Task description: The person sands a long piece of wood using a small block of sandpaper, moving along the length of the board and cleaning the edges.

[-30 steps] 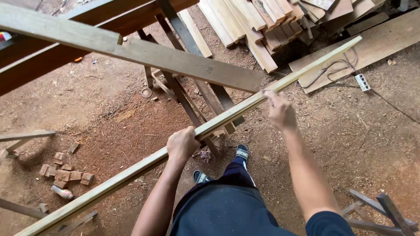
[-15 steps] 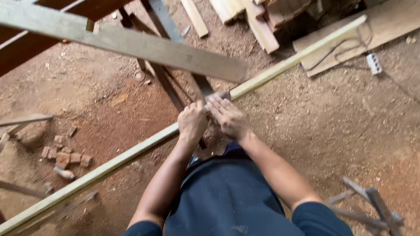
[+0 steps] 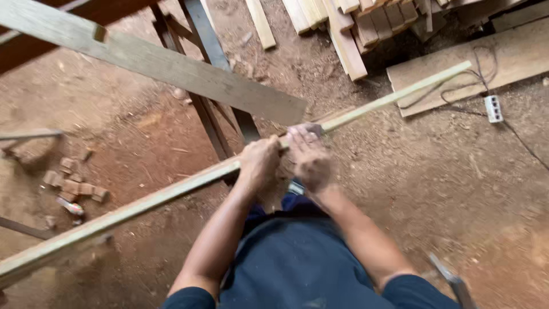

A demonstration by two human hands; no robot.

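Head view: you hold one long pale wooden strip [image 3: 171,194] in both hands, and it runs slantwise from the lower left corner up to the wide board [image 3: 486,63] at the upper right. Your left hand [image 3: 260,163] is wrapped round the strip from above, fingers closed on it. Your right hand [image 3: 309,157] sits just beside the left, touching it or nearly so, with its fingers curled over the same strip; the picture is blurred there, so how tightly they close I cannot tell.

As a judgement, you are at the handling step: the strip is carried at its middle and is not resting on any support that I can see. The next move calls for a firm hold near the balance point, and care that the far end clears the white power strip [image 3: 493,109] and its cable lying on the wide board.

Counted: two hands; one strip held; one grey plank [image 3: 171,68] crossing above on the dark metal trestle [image 3: 211,114]; one heap of short timber lengths [image 3: 354,28] at the top, too many and too overlapped to count; a small cluster of brick pieces [image 3: 74,186] on the earth at left, roughly half a dozen.
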